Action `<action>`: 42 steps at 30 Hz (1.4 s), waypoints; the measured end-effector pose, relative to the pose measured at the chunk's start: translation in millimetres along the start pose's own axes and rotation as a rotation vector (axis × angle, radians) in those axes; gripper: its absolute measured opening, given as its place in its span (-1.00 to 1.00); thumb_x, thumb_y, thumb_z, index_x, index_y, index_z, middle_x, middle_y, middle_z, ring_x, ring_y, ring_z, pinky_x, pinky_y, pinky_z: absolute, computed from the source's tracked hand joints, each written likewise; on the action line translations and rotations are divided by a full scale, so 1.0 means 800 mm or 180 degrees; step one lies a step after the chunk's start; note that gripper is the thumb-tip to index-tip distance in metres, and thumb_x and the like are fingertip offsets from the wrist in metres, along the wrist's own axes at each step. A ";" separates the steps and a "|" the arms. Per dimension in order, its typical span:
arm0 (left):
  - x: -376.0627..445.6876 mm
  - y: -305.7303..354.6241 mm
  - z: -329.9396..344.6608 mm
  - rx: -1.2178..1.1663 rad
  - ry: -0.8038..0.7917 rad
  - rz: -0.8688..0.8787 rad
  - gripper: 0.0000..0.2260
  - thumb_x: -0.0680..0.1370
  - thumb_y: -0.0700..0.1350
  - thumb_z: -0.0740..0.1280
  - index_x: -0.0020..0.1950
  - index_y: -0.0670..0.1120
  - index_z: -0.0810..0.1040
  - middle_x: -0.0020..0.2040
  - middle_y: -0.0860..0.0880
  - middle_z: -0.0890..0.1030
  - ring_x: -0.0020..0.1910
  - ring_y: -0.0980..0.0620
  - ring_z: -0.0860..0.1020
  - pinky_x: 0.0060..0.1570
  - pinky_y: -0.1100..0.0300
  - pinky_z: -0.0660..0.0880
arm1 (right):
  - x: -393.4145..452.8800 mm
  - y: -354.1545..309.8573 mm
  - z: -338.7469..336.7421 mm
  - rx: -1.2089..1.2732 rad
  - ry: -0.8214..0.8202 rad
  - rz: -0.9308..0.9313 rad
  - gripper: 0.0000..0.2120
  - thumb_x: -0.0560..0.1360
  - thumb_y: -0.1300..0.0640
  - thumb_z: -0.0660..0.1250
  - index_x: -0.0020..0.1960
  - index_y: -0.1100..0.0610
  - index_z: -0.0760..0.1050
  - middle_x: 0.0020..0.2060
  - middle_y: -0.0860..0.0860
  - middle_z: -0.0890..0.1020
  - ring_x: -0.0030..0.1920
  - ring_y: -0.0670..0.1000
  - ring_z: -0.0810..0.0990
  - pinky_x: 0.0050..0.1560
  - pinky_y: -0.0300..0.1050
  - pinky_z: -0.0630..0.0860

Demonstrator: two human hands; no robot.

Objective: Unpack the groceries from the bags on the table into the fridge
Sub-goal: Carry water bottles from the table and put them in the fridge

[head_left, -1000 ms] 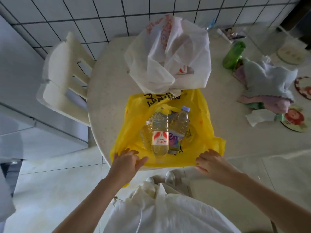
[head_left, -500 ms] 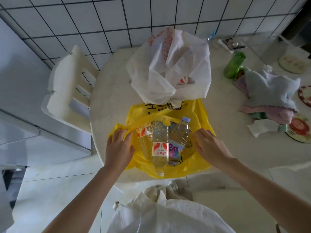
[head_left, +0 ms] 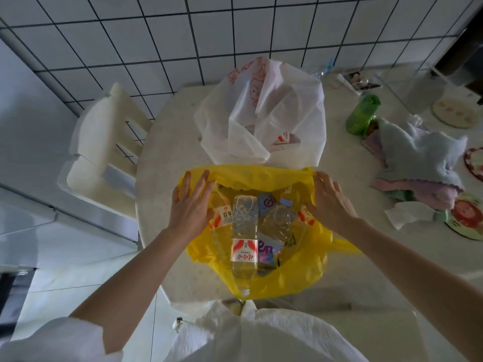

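Observation:
A yellow plastic bag [head_left: 261, 176] lies open at the near edge of the round table [head_left: 167, 152]. Inside it lie several clear water bottles; the nearest bottle [head_left: 244, 239] has a red and white label, and another bottle [head_left: 275, 223] has a lilac cap. My left hand [head_left: 189, 207] holds the bag's left rim, fingers spread over the plastic. My right hand [head_left: 330, 205] grips the right rim and pulls it outward. Behind the yellow bag stands a white bag [head_left: 264, 113] with red print, its contents mostly hidden.
A white chair [head_left: 104, 147] stands left of the table. A green bottle [head_left: 362, 113], folded cloths [head_left: 418, 163], a crumpled tissue [head_left: 407, 214] and round coasters [head_left: 464, 218] lie on the right. A tiled wall runs behind. A white appliance is at the far left.
Both hands have moved from the bag's near edge up to its far side rims, spreading the opening wider. More of the bottles now shows.

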State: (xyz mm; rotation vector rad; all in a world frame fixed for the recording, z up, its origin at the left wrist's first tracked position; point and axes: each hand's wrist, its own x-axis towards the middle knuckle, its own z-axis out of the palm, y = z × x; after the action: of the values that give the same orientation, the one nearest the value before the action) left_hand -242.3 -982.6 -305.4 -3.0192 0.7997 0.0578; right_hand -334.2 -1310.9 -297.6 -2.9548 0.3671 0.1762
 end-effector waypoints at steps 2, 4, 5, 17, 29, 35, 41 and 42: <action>0.009 -0.004 0.000 -0.0011 0.0025 -0.0146 -0.26 0.47 0.05 0.43 0.54 -0.09 0.15 0.57 -0.07 0.13 0.54 -0.25 0.07 0.35 -0.24 0.24 | 0.017 0.004 -0.003 0.0002 -0.0014 -0.0043 -0.24 0.48 0.04 0.39 0.51 0.14 0.03 0.45 0.09 0.18 0.21 0.27 0.44 0.02 0.12 0.56; 0.016 -0.011 0.002 -0.0095 0.0009 -0.0327 -0.24 0.48 0.04 0.42 0.56 -0.12 0.11 0.58 -0.08 0.13 0.54 -0.21 0.09 0.35 -0.22 0.25 | 0.033 0.009 -0.005 -0.0063 -0.0049 -0.0122 -0.27 0.50 0.14 0.35 0.52 0.08 0.01 0.46 0.08 0.18 0.20 0.25 0.45 -0.02 0.10 0.56; 0.018 -0.016 0.005 -0.0131 -0.0046 -0.0409 -0.22 0.48 0.05 0.42 0.56 -0.11 0.09 0.58 -0.07 0.12 0.54 -0.20 0.09 0.35 -0.21 0.25 | 0.040 0.012 -0.005 -0.0112 -0.0090 -0.0149 -0.29 0.51 0.20 0.32 0.52 0.05 0.00 0.46 0.06 0.19 0.21 0.24 0.44 -0.03 0.08 0.57; -0.021 -0.057 0.040 -0.0809 -0.0913 -0.0954 -0.40 0.55 0.02 0.35 0.52 0.06 0.16 0.40 -0.06 0.43 0.30 -0.16 0.47 0.24 -0.14 0.44 | 0.043 0.071 0.028 0.0040 -0.0893 -0.0276 -0.47 0.58 -0.05 0.22 0.51 -0.08 0.15 0.42 0.07 0.29 0.30 0.17 0.40 0.30 0.01 0.38; -0.033 0.001 -0.021 -0.0180 0.0430 0.0029 -0.55 0.27 -0.23 0.55 0.13 -0.05 0.60 0.21 -0.08 0.54 0.17 -0.18 0.46 -0.02 -0.06 0.47 | -0.017 -0.008 -0.004 0.0911 0.0255 -0.0600 -0.46 0.46 0.13 0.43 0.39 0.17 0.38 0.33 0.12 0.46 0.36 0.21 0.33 0.33 0.21 0.36; -0.042 0.049 -0.009 -0.0204 -0.0058 0.1526 -0.17 0.35 -0.37 0.46 0.50 0.08 0.21 0.49 -0.07 0.33 0.48 -0.19 0.27 0.27 -0.11 0.40 | -0.041 -0.057 0.023 0.1708 -0.0557 0.0327 -0.35 0.48 -0.08 0.38 0.46 0.11 0.23 0.33 0.08 0.42 0.32 0.11 0.39 0.20 -0.03 0.39; -0.033 0.075 0.002 0.0729 -0.0111 0.2697 -0.34 0.41 -0.15 0.52 0.46 0.06 0.36 0.48 -0.03 0.36 0.48 -0.18 0.27 0.31 -0.24 0.36 | -0.060 -0.079 0.046 0.2154 -0.0535 0.0953 -0.29 0.37 -0.15 0.47 0.39 0.12 0.30 0.27 0.08 0.37 0.28 0.10 0.39 0.17 -0.03 0.44; -0.031 0.077 0.002 0.0865 -0.0154 0.2785 -0.34 0.43 -0.13 0.50 0.48 0.08 0.34 0.51 -0.02 0.32 0.50 -0.18 0.24 0.33 -0.26 0.33 | -0.064 -0.084 0.048 0.2287 -0.0590 0.1142 -0.22 0.32 -0.23 0.48 0.38 0.11 0.29 0.27 0.06 0.39 0.27 0.09 0.41 0.18 -0.02 0.46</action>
State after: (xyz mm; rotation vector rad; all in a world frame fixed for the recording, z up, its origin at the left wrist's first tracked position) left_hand -294.8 -1023.8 -306.6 -2.1954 1.8560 0.0270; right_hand -370.1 -1228.2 -318.9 -2.1334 0.7477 0.2856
